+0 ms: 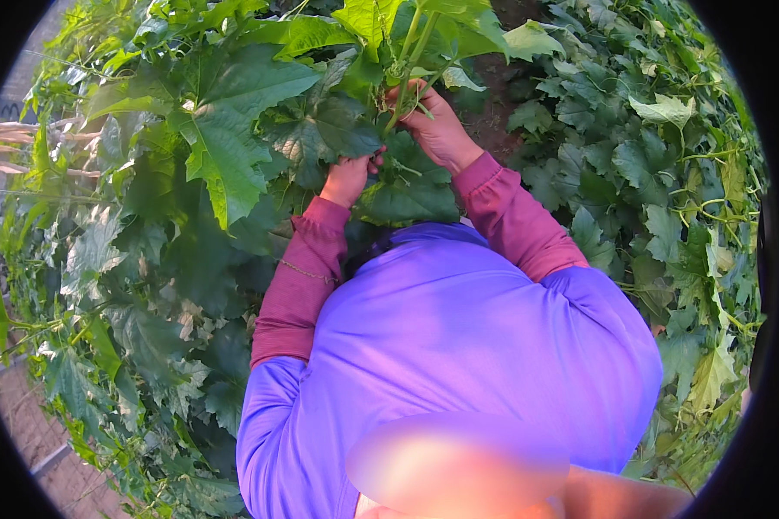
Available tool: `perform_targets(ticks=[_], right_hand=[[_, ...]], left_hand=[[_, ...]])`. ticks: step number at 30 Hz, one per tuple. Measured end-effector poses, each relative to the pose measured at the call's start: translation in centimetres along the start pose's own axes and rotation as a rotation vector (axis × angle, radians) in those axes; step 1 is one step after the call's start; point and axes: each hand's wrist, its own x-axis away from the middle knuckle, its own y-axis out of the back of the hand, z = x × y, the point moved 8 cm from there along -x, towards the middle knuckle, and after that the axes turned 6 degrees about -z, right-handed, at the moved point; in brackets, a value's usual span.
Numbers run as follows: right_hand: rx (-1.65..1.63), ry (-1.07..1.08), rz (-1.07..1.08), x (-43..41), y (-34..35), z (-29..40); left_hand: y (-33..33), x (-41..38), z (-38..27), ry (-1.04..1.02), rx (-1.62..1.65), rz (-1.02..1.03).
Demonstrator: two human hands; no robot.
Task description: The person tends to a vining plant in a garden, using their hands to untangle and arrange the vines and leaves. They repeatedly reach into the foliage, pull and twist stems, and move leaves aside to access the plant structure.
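Pinched between the thumb and fingers of my right hand [438, 130] is a green climbing-vine stem [422, 45], which rises from the grip towards the top of the view. Thin tendrils curl around that stem close to the fingertips. My left hand [350, 178] is lower and to the left, its fingers curled at the edge of a dark lobed leaf [324, 136]. That leaf covers part of the hand, so what it holds is hidden. Below both hands spreads another broad leaf [412, 198]. A large, brighter leaf [227, 123] hangs left of them.
Dense vine foliage [649, 162] stands on the right, and more foliage [149, 324] on the left. Brown soil [496, 110] shows between the plants. Wooden sticks [13, 136] jut in at the far left. A pale bar [50, 459] crosses the ground at lower left.
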Motion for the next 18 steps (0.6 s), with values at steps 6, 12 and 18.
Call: perform_targets(ticks=[6, 12, 18], right_hand=[[-0.171, -0.142, 0.130, 0.4, -1.0, 1.2], [-0.160, -0.258, 0.198, 0.0, -1.2, 1.6], [-0.166, -0.303, 0.329, -0.1, -1.8, 2.7]], left_hand=[[-0.5, 0.2, -1.8, 0.057, 0.080, -0.015], [-0.4, -0.3, -1.7, 0.085, 0.045, 0.056], [-0.7, -0.4, -2.2, 0.158, 0.202, 0.078]])
